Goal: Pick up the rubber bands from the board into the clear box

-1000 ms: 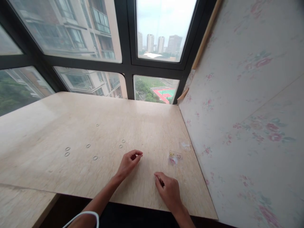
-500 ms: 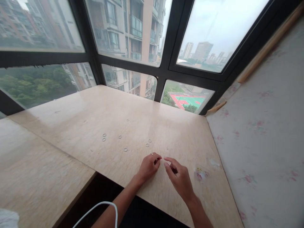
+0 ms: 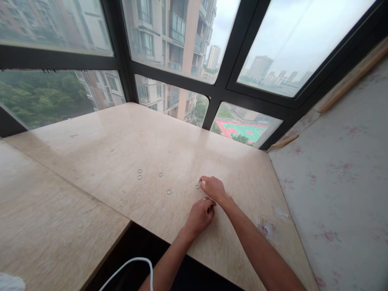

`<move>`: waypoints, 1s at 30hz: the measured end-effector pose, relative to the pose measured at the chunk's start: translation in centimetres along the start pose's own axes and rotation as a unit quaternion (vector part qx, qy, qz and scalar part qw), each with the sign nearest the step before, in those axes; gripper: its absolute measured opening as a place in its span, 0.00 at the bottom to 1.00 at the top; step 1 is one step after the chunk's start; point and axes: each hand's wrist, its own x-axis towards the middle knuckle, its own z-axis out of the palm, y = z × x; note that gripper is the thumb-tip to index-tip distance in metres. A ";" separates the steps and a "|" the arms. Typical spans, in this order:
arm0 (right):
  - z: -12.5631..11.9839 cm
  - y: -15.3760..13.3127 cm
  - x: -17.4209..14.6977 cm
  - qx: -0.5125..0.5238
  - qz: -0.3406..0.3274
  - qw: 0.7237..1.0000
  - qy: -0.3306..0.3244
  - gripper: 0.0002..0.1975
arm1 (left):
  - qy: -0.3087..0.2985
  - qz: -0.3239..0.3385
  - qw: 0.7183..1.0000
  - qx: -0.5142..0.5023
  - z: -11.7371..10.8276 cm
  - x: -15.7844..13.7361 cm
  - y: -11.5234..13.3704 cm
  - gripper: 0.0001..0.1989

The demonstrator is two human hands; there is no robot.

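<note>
My right hand (image 3: pixel 214 188) is stretched forward over the table, its thumb and forefinger closed at the tips on a small thin ring (image 3: pixel 200 180), which is mostly hidden by them. A second ring (image 3: pixel 197 186) lies on the tabletop just below those fingertips. Closer to me, my left hand (image 3: pixel 200 215) rests on the table in a pinch, wearing a finger ring (image 3: pixel 205 199). What its fingers hold, if anything, is too small to make out. The right wrist is just beyond the left fingertips.
Several similar rings lie left of my hands, among them one nearer ring (image 3: pixel 169 192) and one farther ring (image 3: pixel 169 152). A clear plastic bag (image 3: pixel 266 226) with small coloured pieces sits at the right. A white cable (image 3: pixel 133 258) crosses the dark gap below the table edge.
My right hand has moved forward and left, from beside the left fingertips to the pair of rings. My left hand keeps its pinch. The whole view has shifted slightly.
</note>
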 end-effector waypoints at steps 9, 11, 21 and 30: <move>-0.4 1.0 0.2 0.086 -0.002 0.996 -0.013 0.04 | -0.005 -0.014 1.000 0.003 -0.4 0.2 0.3 0.11; -0.5 1.4 -0.4 0.149 0.005 0.989 -0.003 0.03 | -0.002 -0.019 1.000 -0.003 -0.4 0.2 0.3 0.11; -2.3 4.9 -8.5 0.702 0.090 0.707 -0.016 0.10 | 0.002 -0.022 1.000 -0.002 -0.5 0.6 0.2 0.09; -2.1 9.9 -15.5 0.766 0.177 0.612 0.086 0.15 | 0.017 -0.003 1.000 0.019 -0.6 0.8 0.0 0.09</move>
